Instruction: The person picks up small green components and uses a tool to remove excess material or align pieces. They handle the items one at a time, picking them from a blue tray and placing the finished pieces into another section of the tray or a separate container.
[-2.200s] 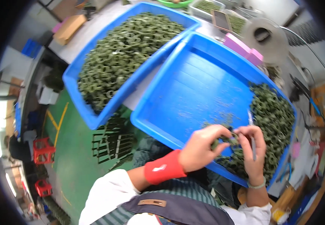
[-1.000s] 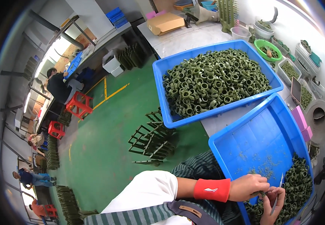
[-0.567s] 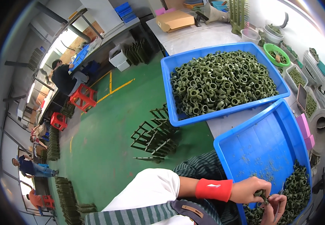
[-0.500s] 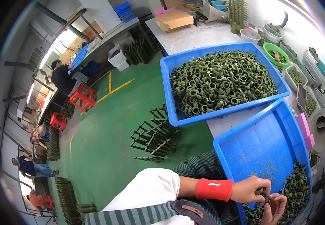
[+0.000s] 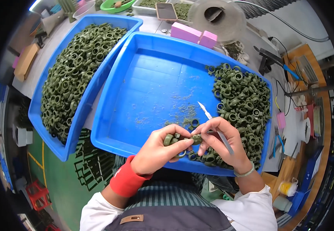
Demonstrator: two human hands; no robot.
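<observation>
My left hand (image 5: 157,144), above a red wristband, is closed around a few small green rings (image 5: 169,139). Close beside it, my right hand (image 5: 228,144) grips a slim silver craft knife (image 5: 224,140), its pointed blade tilted up and away. The fingertips of both hands meet at another green ring (image 5: 196,139). Beneath them lies a shallow blue tray (image 5: 136,73), with a heap of green rings (image 5: 238,98) along its right side and fine green scraps (image 5: 186,113) scattered near its middle. A lone ring (image 5: 194,123) rests just beyond my fingers.
To the left, a second blue tray (image 5: 82,127) is piled with green rings. Behind are a phone (image 5: 166,11), pink blocks (image 5: 186,32) and a round grey thing with a dark hole (image 5: 217,17). Blue-handled pliers (image 5: 278,140) lie at the right. A red stool (image 5: 37,194) stands lower left.
The view has swung right, bringing the trays to the middle and both forearms into sight. My hands stay together over the tray, and the craft knife now shows plainly.
</observation>
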